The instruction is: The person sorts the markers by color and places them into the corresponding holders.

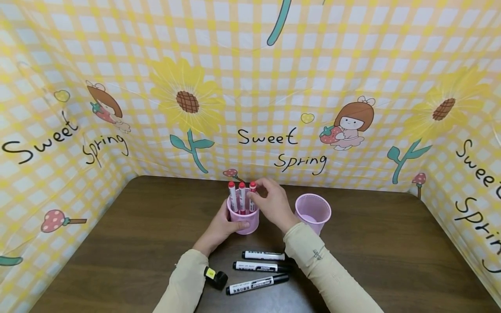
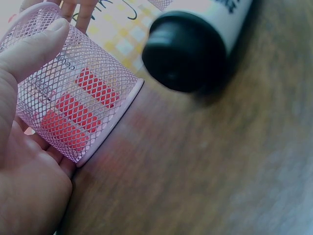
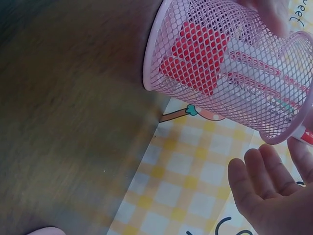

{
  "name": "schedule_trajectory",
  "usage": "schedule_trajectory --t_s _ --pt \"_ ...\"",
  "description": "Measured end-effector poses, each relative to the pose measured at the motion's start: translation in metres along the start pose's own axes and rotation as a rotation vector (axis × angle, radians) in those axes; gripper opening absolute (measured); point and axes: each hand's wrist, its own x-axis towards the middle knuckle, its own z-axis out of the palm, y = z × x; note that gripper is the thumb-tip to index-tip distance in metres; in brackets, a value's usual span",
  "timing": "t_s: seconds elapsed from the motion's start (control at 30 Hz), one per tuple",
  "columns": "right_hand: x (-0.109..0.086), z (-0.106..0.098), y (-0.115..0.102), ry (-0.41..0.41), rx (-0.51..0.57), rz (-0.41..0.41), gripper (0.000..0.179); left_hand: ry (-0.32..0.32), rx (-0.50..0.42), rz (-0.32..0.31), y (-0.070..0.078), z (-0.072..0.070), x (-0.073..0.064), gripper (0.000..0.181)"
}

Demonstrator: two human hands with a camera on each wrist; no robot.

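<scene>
My left hand (image 1: 219,227) grips a pink mesh pen holder (image 1: 252,223) standing upright on the table, the thumb across its front. Inside stand a red-capped marker (image 1: 233,198) at the left, a middle red-capped marker (image 1: 242,199) and a right red-capped marker (image 1: 252,188). My right hand (image 1: 275,206) pinches the right one near its top between thumb and forefinger. The other fingers of the right hand (image 3: 279,191) are spread beside the rim in the right wrist view. Red lower ends show through the mesh (image 2: 78,112) in the left wrist view.
A second pink mesh holder (image 1: 313,208) stands to the right, beyond my right wrist. In front of me lie a far black marker (image 1: 264,255), a middle black marker (image 1: 258,266) and a near black marker (image 1: 256,284). Patterned cloth (image 1: 219,148) walls the table's back and sides.
</scene>
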Motion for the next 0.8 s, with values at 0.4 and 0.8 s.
schedule_trajectory --t_s 0.4,0.8 --pt "-0.0025 0.0 -0.0048 -0.02 -0.043 0.015 0.024 -0.008 -0.01 0.005 -0.0014 0.0001 -0.0001 0.093" --pt "-0.0028 0.0026 -0.0034 -0.039 -0.045 0.021 0.027 -0.011 -0.008 0.003 0.0 0.0 0.0002 0.093"
